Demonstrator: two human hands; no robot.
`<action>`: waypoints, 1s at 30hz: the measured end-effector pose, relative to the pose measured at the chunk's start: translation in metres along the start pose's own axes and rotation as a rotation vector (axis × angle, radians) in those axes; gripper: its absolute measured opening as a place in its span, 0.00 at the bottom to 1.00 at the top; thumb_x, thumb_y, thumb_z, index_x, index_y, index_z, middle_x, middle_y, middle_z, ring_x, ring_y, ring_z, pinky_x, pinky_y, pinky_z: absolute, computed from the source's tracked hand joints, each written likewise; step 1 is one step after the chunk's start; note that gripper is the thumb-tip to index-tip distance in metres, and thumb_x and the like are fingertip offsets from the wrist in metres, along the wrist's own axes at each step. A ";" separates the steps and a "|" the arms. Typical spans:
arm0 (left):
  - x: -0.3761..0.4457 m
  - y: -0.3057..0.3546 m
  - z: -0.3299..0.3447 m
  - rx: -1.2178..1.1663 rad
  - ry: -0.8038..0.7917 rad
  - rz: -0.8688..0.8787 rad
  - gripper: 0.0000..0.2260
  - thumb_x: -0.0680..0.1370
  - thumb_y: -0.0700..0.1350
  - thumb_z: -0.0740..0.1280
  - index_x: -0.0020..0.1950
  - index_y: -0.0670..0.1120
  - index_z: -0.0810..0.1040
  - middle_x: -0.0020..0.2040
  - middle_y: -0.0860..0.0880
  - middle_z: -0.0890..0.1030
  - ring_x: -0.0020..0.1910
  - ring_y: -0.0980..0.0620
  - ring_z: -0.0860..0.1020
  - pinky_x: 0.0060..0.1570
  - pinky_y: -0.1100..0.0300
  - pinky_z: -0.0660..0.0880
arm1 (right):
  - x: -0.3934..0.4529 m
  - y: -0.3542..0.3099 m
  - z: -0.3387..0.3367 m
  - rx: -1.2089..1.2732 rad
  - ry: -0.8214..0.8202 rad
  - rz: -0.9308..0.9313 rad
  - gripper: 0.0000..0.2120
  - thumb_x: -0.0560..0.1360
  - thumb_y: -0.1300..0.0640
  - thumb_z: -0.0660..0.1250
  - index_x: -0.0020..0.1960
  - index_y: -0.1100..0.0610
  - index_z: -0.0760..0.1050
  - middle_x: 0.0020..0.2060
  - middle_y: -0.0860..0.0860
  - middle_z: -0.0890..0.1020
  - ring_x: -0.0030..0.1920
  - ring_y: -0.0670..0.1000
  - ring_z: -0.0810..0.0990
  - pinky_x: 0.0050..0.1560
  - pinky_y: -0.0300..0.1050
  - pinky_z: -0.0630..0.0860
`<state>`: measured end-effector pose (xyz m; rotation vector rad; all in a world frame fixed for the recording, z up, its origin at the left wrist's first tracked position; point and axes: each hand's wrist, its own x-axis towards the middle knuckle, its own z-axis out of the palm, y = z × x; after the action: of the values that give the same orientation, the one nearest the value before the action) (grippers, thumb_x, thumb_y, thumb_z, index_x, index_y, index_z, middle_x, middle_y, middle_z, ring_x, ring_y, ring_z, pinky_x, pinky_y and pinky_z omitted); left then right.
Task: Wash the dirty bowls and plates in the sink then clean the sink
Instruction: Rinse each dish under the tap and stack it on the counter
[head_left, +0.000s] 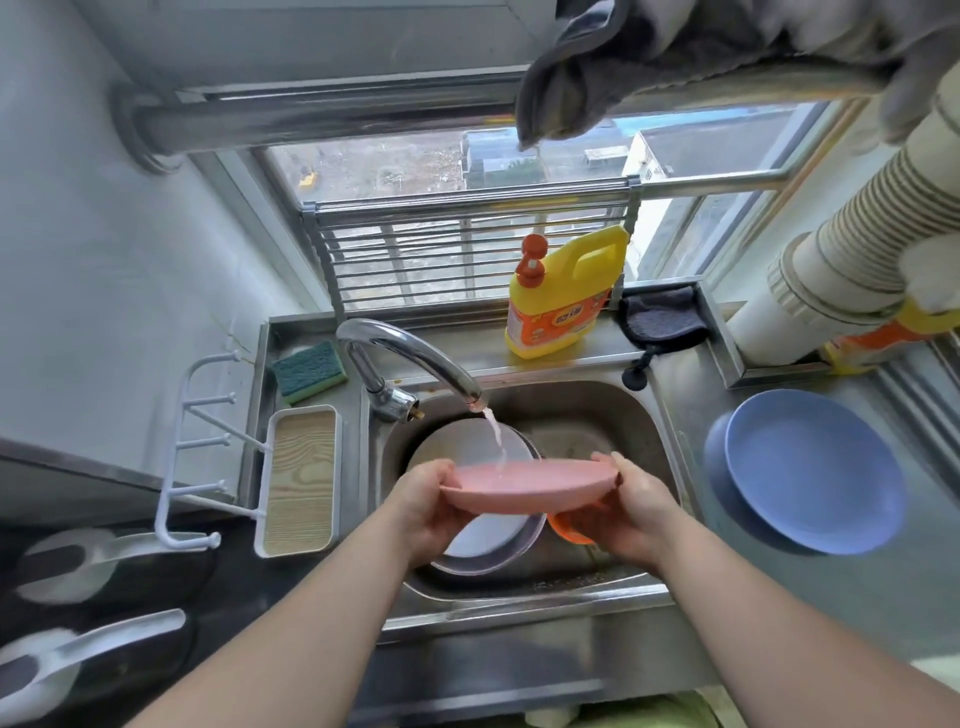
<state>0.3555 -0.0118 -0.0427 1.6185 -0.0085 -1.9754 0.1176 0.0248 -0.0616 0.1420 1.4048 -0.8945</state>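
Pink plate sits level in your two hands above the sink, right under the spout of the chrome faucet, and a thin stream of water falls onto its upper face near the far rim. Your left hand grips the plate's left edge, thumb over the rim and fingers curled beneath. Your right hand grips the right edge the same way, fingertips hooked over the rim.

Below the plate, inside the basin, lies a large white bowl with a dark rim, partly hidden by the plate and your left hand. Just beside it, under your right hand, an orange dish peeks out; you cannot tell its full shape.

On the steel counter to the right of the basin rest two blue plates, one stacked on the other. On the ledge behind the sink stand a yellow detergent bottle with an orange pump and, near it, a dark grey cloth. A black sink plug lies at the basin's back right corner. At the back left, a green and yellow sponge lies near the faucet base, and a white tray with a wood-grain inset runs along the sink's left side.
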 end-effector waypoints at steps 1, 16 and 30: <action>0.000 0.003 -0.002 0.030 0.013 0.044 0.20 0.77 0.30 0.53 0.67 0.39 0.72 0.58 0.37 0.76 0.50 0.39 0.78 0.43 0.50 0.81 | -0.001 0.004 0.002 -0.047 -0.022 0.016 0.21 0.86 0.49 0.59 0.69 0.63 0.77 0.54 0.62 0.84 0.54 0.62 0.81 0.61 0.59 0.79; -0.008 -0.015 -0.026 -0.264 -0.070 0.049 0.38 0.79 0.75 0.45 0.63 0.53 0.86 0.64 0.41 0.84 0.67 0.34 0.78 0.71 0.36 0.71 | -0.029 -0.027 0.080 -1.013 0.021 -0.673 0.17 0.86 0.43 0.54 0.67 0.43 0.78 0.58 0.43 0.82 0.60 0.50 0.76 0.62 0.47 0.72; -0.001 -0.005 0.045 0.160 -0.072 -0.045 0.34 0.85 0.67 0.49 0.70 0.41 0.79 0.59 0.38 0.85 0.62 0.36 0.81 0.61 0.43 0.77 | 0.001 -0.062 -0.001 -0.797 0.269 -0.408 0.15 0.84 0.55 0.56 0.56 0.58 0.80 0.53 0.61 0.82 0.49 0.59 0.78 0.44 0.48 0.74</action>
<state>0.3129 -0.0227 -0.0312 1.6585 -0.1637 -2.1131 0.0792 -0.0170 -0.0372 -0.6701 1.9859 -0.5866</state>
